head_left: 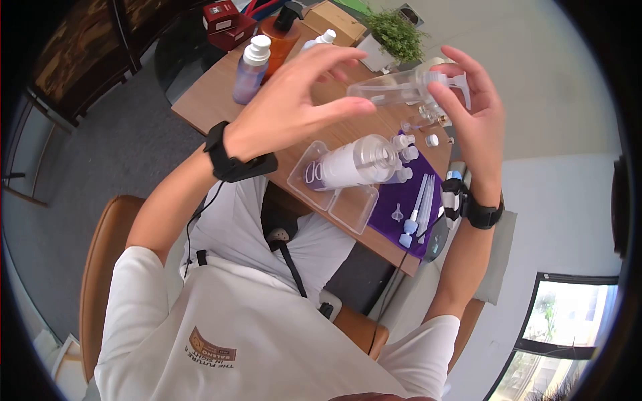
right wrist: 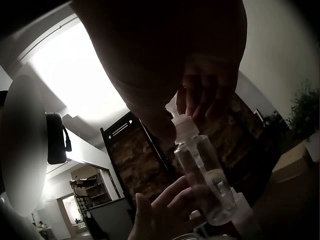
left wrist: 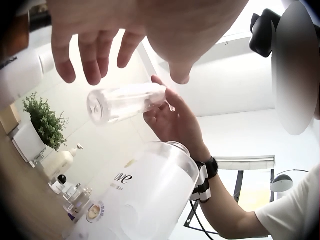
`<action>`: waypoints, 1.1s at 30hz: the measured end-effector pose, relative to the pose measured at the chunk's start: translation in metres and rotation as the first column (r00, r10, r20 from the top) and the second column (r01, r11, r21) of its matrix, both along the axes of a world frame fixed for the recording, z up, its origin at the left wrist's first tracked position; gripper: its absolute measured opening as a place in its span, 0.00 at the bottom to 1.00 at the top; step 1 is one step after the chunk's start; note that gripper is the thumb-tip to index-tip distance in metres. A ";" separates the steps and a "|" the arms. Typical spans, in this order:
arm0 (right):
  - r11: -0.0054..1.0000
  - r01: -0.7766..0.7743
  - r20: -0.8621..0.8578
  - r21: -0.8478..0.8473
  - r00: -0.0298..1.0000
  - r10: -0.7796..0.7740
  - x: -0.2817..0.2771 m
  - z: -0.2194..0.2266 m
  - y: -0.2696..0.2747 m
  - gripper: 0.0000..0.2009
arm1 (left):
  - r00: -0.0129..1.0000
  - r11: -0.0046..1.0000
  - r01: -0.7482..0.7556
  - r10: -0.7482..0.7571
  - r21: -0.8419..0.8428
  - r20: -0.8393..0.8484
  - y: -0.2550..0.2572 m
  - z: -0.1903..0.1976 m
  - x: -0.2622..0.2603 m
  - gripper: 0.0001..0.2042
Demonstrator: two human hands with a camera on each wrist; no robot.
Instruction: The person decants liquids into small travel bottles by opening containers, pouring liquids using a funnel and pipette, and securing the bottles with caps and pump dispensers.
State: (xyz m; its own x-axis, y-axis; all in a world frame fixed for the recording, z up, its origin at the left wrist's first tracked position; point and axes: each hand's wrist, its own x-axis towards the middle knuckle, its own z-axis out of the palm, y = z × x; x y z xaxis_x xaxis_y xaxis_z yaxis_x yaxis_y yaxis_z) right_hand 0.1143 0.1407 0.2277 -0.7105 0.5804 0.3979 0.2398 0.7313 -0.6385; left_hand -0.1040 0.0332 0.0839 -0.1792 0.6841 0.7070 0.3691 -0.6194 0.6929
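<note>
A small clear pump bottle (head_left: pixel 388 89) lies sideways in the air, its pump end held by the right hand (head_left: pixel 476 110) between thumb and fingers. The left hand (head_left: pixel 294 100) is beside its base, fingers spread and thumb extended, not touching it. In the left wrist view a gap shows between the left fingers (left wrist: pixel 90 60) and the clear bottle (left wrist: pixel 125 102). The right wrist view shows the white pump collar (right wrist: pixel 186 129) at the right hand's fingers. Below both hands, a large clear bottle with a white label (head_left: pixel 348 166) leans over a clear plastic tray (head_left: pixel 352 207).
A purple cloth (head_left: pixel 394 194) carries pipettes, a small funnel (head_left: pixel 397 212) and small bottles. Farther back are a lilac bottle (head_left: pixel 247 80), an amber pump bottle (head_left: pixel 281 41), red boxes (head_left: pixel 221 17), a cardboard box (head_left: pixel 334 23) and a potted plant (head_left: pixel 394 33).
</note>
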 end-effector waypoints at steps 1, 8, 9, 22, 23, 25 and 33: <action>0.999 0.041 0.009 0.023 0.999 -0.041 0.004 0.002 0.003 0.25 | 0.999 1.000 0.010 -0.011 0.012 0.032 -0.004 -0.001 -0.002 0.27; 0.948 0.136 0.279 0.287 0.935 -0.218 0.029 -0.026 0.036 0.18 | 0.988 0.982 0.137 -0.127 -0.131 0.085 -0.046 -0.039 -0.008 0.20; 0.953 0.126 0.325 0.276 0.921 -0.216 0.031 -0.031 0.037 0.17 | 0.992 0.983 0.112 -0.104 -0.144 0.065 -0.048 -0.051 -0.007 0.20; 0.953 0.037 0.467 0.301 0.865 -0.182 0.035 -0.093 0.054 0.17 | 0.950 0.886 0.224 -0.106 -0.406 0.293 -0.071 -0.111 -0.005 0.14; 0.951 0.041 0.466 0.306 0.865 -0.187 0.036 -0.094 0.052 0.17 | 0.947 0.877 0.237 -0.114 -0.417 0.299 -0.071 -0.110 -0.003 0.14; 0.947 0.041 0.466 0.319 0.863 -0.194 0.037 -0.094 0.049 0.18 | 0.946 0.870 0.247 -0.120 -0.428 0.303 -0.070 -0.111 -0.002 0.13; 0.964 0.057 0.468 0.260 0.866 -0.177 0.040 -0.101 0.049 0.19 | 0.959 0.874 0.220 -0.114 -0.432 0.259 -0.066 -0.107 0.001 0.13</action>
State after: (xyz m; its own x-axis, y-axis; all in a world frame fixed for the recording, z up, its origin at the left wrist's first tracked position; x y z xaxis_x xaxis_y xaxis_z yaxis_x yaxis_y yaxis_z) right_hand 0.1546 0.1894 0.1263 -0.7801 0.6063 0.1541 0.5666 0.7892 -0.2368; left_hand -0.1027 -0.0326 -0.0227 -0.1466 0.9521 0.2685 0.0951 -0.2566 0.9618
